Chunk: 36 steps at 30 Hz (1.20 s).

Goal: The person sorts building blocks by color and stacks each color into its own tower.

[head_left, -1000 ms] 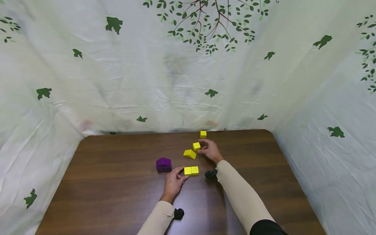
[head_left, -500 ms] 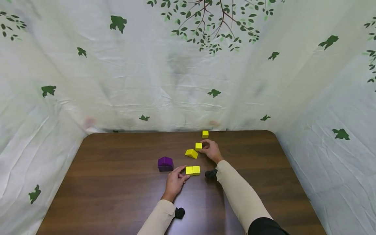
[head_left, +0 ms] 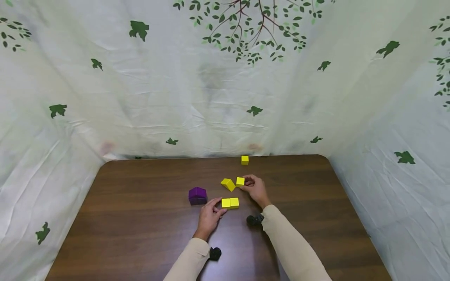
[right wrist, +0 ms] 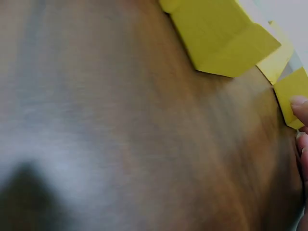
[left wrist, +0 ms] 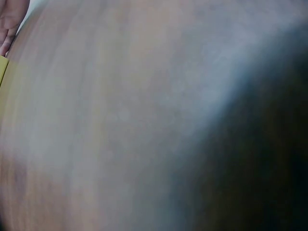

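Observation:
In the head view, my right hand [head_left: 256, 190] pinches a small yellow cube [head_left: 240, 182] by its right side. The right wrist view shows the thumb pressed on that cube [right wrist: 287, 91]. Left of it lies a yellow triangular block [head_left: 228, 184]. Closer to me, two yellow blocks [head_left: 230, 203] stand side by side, touching. My left hand [head_left: 208, 219] holds the left one of this pair at its left end, index finger behind and thumb in front. The left wrist view is mostly blurred, with only a yellow edge [left wrist: 3, 70] and part of a hand at the far left.
A purple peaked block [head_left: 197, 192] sits on a darker purple base [head_left: 198, 201] just left of my left hand. One more yellow cube [head_left: 245, 160] stands at the back edge of the brown table [head_left: 140, 218]. A white leaf-patterned curtain [head_left: 158, 89] surrounds the table.
My right hand has drawn the yellow cube toward me and slightly right, so it now sits beside the triangular block. My left hand stays at the pair.

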Available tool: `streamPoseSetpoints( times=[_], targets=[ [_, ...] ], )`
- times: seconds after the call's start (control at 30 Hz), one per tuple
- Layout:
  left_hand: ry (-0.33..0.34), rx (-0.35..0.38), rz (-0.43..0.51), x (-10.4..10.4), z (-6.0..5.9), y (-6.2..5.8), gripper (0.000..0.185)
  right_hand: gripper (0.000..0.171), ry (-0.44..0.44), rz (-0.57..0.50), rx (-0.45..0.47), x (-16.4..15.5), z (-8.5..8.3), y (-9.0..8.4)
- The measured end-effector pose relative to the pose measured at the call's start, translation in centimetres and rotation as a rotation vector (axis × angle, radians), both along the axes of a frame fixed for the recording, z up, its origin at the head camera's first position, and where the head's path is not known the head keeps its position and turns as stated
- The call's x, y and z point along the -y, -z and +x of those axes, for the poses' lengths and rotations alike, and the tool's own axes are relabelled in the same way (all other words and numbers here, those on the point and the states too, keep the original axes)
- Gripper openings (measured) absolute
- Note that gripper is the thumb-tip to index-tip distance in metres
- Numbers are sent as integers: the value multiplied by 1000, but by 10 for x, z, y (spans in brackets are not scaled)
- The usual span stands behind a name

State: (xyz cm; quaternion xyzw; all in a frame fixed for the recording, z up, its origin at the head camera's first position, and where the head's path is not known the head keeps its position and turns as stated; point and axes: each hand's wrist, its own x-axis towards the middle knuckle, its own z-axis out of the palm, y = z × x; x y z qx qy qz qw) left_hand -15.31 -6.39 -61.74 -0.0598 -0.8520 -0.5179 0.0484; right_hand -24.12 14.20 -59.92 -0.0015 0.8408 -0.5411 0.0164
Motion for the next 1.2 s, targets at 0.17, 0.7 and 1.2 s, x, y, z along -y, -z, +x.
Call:
streamPoseSetpoints(
  times=[0.17,0.7,1.2],
  targets=[
    [-3,35,2,-1,0,-2,42,34,53,-20,25,-1,13,-1],
    [-6,50,-4,-1,0,-1,42,37,76,-142,-16,-5,47,-11],
    [-8,56,-1,0,0,-4,40,39,-36,-156,-67,18,62,-16]
  ],
)
